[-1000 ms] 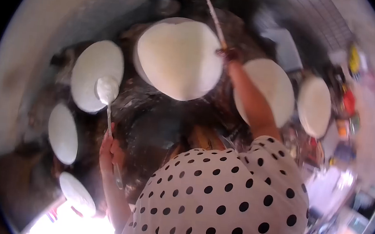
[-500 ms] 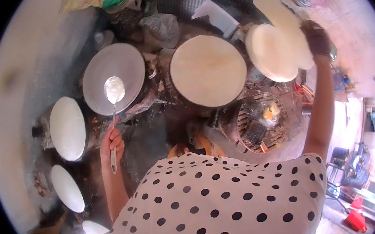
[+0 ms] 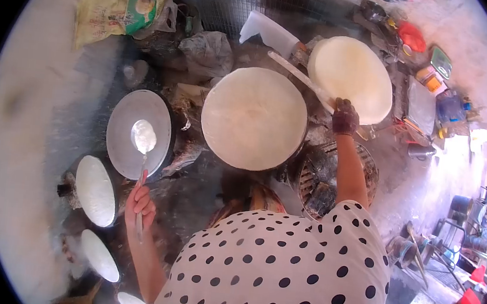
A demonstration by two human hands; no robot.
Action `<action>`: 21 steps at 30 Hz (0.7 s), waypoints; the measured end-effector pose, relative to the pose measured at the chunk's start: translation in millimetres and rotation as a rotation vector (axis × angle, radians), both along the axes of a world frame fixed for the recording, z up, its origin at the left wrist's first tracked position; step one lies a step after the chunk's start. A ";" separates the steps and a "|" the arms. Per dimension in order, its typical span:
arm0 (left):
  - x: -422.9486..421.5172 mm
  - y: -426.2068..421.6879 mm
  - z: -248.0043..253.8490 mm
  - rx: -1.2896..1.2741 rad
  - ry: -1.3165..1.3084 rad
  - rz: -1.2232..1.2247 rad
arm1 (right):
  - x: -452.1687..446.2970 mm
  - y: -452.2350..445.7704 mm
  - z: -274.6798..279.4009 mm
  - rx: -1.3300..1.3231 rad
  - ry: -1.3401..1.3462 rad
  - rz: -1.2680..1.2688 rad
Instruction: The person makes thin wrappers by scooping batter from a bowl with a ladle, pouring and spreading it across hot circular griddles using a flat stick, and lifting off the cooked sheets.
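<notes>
My left hand [image 3: 140, 208] is closed around the handle of a metal ladle [image 3: 144, 163]. White batter [image 3: 144, 136] fills its bowl, held over a bare grey round griddle [image 3: 120, 140]. My right hand [image 3: 345, 116], in a dark glove, grips one end of a long pale flat stick [image 3: 298, 72]. That stick points up and left, between a stack of round flatbreads [image 3: 353, 74] and a large griddle covered by a pale round flatbread [image 3: 254, 118]. The gloved fingers are at the stack's lower edge; whether they touch it I cannot tell.
More griddles with white rounds [image 3: 96, 190] curve down the left side. Below my right forearm stands a stove with a grate [image 3: 322, 186]. A yellow-green bag [image 3: 118, 17], a grey plastic bag [image 3: 206, 53] and a white sheet-like piece [image 3: 267, 32] lie at the back.
My right hand has come down and left from the far side of the stack, and the stick now shows. The flatbread that hung over the stack's edge now lies on it. The ladle stays over the grey griddle.
</notes>
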State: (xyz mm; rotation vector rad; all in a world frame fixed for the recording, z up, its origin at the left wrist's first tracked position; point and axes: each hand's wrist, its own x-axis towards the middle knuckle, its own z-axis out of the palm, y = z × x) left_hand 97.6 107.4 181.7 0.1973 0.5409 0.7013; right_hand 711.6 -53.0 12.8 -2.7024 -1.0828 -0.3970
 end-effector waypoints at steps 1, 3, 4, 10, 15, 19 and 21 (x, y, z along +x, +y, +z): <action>-5.8 1.1 3.4 -0.018 -0.044 -0.006 | -6.9 -1.6 4.6 0.009 0.002 0.005; -30.0 4.8 5.8 -0.089 -0.085 0.036 | -23.8 2.8 15.3 0.173 0.101 0.045; -42.2 13.7 7.0 -0.154 -0.148 0.038 | -35.1 3.1 19.4 0.267 0.086 0.086; -113.5 35.2 107.2 0.461 0.701 -0.094 | -195.7 9.1 69.2 0.383 1.034 0.092; -156.5 86.4 83.7 0.721 0.983 -0.220 | -350.0 35.1 48.2 0.277 0.291 0.820; -164.5 139.1 0.5 0.540 0.797 -0.279 | -470.6 81.2 105.5 0.157 0.458 0.775; -166.6 166.7 -36.4 0.547 0.801 -0.297 | -495.0 122.1 73.0 -0.001 0.300 0.759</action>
